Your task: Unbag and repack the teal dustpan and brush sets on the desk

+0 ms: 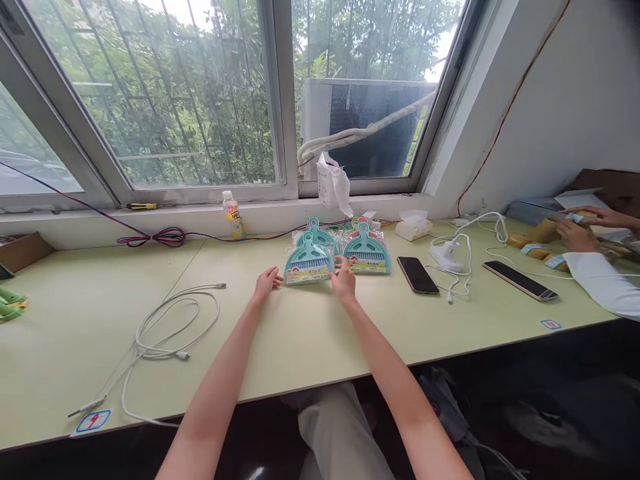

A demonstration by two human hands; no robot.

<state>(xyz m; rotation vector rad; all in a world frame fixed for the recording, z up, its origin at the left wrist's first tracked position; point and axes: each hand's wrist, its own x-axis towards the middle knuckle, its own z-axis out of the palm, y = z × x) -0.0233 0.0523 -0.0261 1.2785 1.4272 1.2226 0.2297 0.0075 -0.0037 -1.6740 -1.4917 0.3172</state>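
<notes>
A teal mini dustpan-and-brush set [309, 259] in clear plastic wrapping lies on the table in front of me, a printed label along its lower edge. My right hand [344, 280] grips its right side between thumb and fingers. By the lower left corner rests my left hand [267, 283], fingers apart and slightly bent; whether the fingertips touch the wrapping is hard to tell. Just behind is another wrapped teal set [325, 239], partly covered. To the right lies a similar set [367, 257], with pink and green pieces showing behind it.
A coiled white cable [150, 347] lies at left. Beyond stand a drink bottle [233, 217] and a tissue pack [331, 183]. Rightward are a phone [418, 275], a charger [447, 255] and another phone [520, 280]. Another person's hands [580, 230] handle brown items at far right.
</notes>
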